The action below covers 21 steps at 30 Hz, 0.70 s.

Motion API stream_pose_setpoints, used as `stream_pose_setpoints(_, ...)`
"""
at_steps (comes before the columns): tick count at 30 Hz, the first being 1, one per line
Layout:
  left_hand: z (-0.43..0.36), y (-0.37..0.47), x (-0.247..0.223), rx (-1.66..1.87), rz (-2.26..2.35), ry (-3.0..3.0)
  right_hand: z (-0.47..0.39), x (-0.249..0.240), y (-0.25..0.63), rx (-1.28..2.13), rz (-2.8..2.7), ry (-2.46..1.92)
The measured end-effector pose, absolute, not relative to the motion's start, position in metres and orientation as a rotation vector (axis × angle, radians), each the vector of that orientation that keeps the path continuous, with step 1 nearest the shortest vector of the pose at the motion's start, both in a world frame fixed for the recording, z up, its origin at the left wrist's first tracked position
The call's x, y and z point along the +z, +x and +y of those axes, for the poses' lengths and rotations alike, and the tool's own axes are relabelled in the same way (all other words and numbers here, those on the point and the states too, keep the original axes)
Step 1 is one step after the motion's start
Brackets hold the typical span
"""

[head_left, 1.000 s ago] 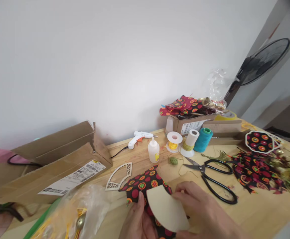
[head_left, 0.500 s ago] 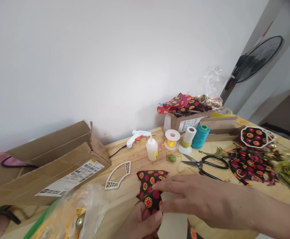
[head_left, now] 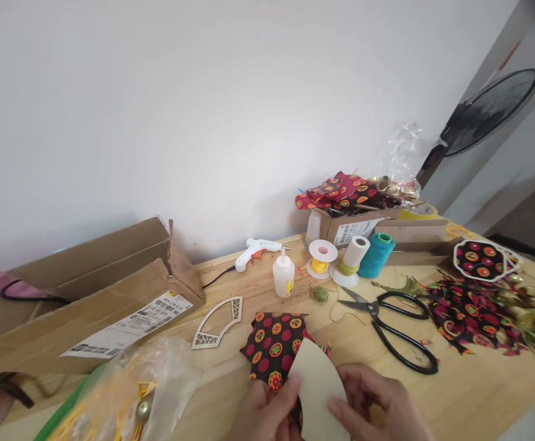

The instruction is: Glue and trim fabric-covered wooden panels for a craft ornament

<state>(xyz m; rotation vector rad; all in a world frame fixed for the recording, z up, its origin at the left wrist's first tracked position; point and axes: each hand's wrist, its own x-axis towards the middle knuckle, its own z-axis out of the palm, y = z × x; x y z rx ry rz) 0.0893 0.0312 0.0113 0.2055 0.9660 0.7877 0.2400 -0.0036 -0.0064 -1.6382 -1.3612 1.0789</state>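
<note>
The left hand (head_left: 261, 413) pinches the cream card piece (head_left: 316, 392) at its left edge over the patterned fabric (head_left: 274, 343), near the table's (head_left: 469, 392) front edge. The card's long axis runs far-left to near-right. The right hand (head_left: 377, 407), which reached across the fabric half a second ago, now grips the card's right side. Both hands are cut off below.

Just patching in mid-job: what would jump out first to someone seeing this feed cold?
At the bottom centre, the left hand and right hand hold a cream card piece over a black dotted fabric on the wooden table. To the right lie black scissors; behind them stand a teal thread spool and a glue bottle. A cardboard box fills the left side.
</note>
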Motion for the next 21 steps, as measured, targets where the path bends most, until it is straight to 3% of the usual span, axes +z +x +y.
stream_pose_setpoints(11, 0.030, 0.081, 0.012, 0.776, 0.776, 0.079, 0.023, 0.040, 0.273, 1.042, -1.595, -1.572)
stream_pose_setpoints(21, 0.032, 0.086, -0.003, 0.783, 0.540, 0.130, 0.027, 0.031, 0.245, 1.163, -1.523, -1.567)
